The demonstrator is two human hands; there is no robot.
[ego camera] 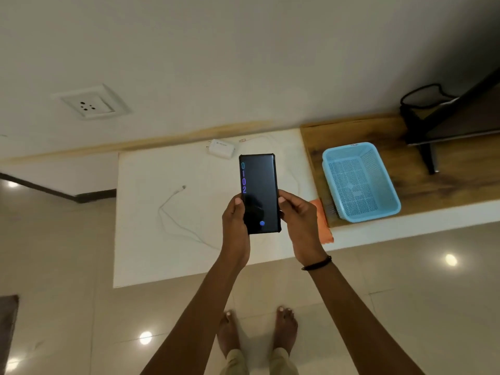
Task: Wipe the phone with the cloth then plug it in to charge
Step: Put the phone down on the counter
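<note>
Two bare feet [257, 331] are standing on the tiled floor [405, 307] at six o'clock, and above them the left hand [234, 226] and right hand [300, 226] are gripping the phone [259, 193], fingers [238, 203] clamped on its lower side edges, screen facing up. On the white surface [151, 212], the charger [221, 148] is lying at twelve o'clock of the phone, the cable [173, 209] at nine, and the orange cloth [323, 223] at three, beside the blue basket [359, 182].

A blue basket [361, 182] sits on the wooden shelf [446, 182].

Single head view, looking steeply down, near hands, facing wall.
</note>
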